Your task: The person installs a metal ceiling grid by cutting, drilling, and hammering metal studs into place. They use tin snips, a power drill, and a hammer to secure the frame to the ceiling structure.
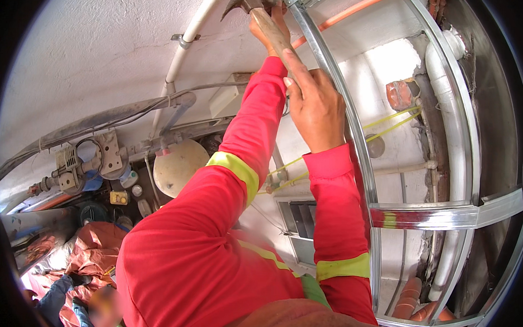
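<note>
My right hand [317, 105] is wrapped round the wooden handle of a claw hammer [268, 29]. The hammer points up, its dark claw head close to the wall surface at the top. Just behind that head, my left hand [270, 31] is raised with its fingers bent together near the upper end of a shiny metal channel [333, 75]. The hammer partly covers these fingers, and what they pinch cannot be made out. Both arms are stretched upward in red sleeves with yellow bands.
Metal framing [426, 218] curves along the right side. A white pipe [183, 48] is clamped to the wall, and an orange pipe [359, 10] runs behind the channel. Cables and a round cream tank [180, 167] are at left. Below, a person's legs [58, 299] show beside reddish sheeting [96, 247].
</note>
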`<action>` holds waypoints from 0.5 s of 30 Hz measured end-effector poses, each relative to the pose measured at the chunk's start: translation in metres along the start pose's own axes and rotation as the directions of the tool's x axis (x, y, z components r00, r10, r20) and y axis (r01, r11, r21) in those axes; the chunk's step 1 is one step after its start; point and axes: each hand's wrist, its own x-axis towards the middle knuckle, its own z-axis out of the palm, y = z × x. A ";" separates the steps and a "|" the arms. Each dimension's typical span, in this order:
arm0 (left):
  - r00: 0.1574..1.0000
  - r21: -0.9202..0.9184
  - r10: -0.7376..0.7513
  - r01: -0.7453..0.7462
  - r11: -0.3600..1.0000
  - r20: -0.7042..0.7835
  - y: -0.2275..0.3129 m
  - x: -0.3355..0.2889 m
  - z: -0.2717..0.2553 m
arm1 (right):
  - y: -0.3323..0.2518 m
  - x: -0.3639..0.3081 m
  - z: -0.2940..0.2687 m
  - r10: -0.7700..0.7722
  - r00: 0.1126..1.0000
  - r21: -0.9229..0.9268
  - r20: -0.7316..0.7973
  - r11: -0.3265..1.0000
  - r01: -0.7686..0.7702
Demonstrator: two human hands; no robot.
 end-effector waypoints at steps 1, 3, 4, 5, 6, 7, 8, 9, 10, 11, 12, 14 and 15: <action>0.999 -0.082 -0.044 0.042 0.996 -0.026 0.000 0.000 0.001 | -0.001 0.000 0.001 0.002 1.000 -0.014 0.007 1.000 -0.002; 0.994 -0.142 -0.098 0.092 0.986 -0.037 0.002 -0.001 0.003 | -0.001 0.000 0.001 -0.042 0.999 -0.004 -0.003 0.999 0.042; 0.994 -0.120 -0.104 0.100 0.988 -0.029 0.003 0.000 0.003 | -0.002 0.000 0.000 -0.018 1.000 0.002 -0.010 1.000 0.018; 0.994 -0.096 -0.111 0.108 0.989 -0.022 0.005 0.000 0.003 | -0.002 0.000 0.000 -0.003 1.000 0.010 -0.009 1.000 0.003; 0.995 -0.049 -0.100 0.100 0.994 -0.002 0.006 0.000 0.002 | -0.002 0.000 -0.001 0.030 0.999 0.017 -0.017 0.999 -0.030; 0.996 -0.002 -0.091 0.091 0.996 0.020 0.007 0.000 0.002 | -0.003 0.000 -0.002 0.014 1.000 -0.003 0.010 1.000 -0.014; 0.996 0.047 -0.086 0.086 0.995 -0.006 0.008 0.001 0.002 | -0.003 0.000 -0.002 0.015 1.000 -0.025 0.027 1.000 -0.014; 0.995 -0.018 -0.105 0.105 0.994 -0.004 0.008 0.001 0.002 | -0.004 0.000 -0.003 -0.009 1.000 -0.033 0.023 0.999 0.010; 0.990 -0.077 -0.131 0.127 0.989 -0.052 0.009 0.001 0.002 | -0.004 0.000 -0.004 -0.001 0.999 -0.027 0.037 1.000 0.002; 0.982 -0.135 -0.188 0.182 0.974 -0.032 0.009 0.002 0.002 | -0.005 0.001 -0.005 -0.016 0.999 -0.003 0.032 1.000 0.016; 0.995 0.078 -0.077 0.081 0.994 -0.056 0.009 0.002 0.002 | -0.005 0.001 -0.006 -0.019 0.998 0.022 0.063 1.000 0.017; 0.999 0.300 -0.036 0.033 0.953 0.005 0.008 0.003 0.001 | -0.004 0.004 -0.007 0.028 0.998 -0.002 0.048 1.000 -0.028; 0.992 0.161 -0.124 0.122 0.979 0.004 0.008 0.003 0.000 | -0.004 0.005 -0.008 0.082 0.996 -0.018 0.034 0.997 -0.081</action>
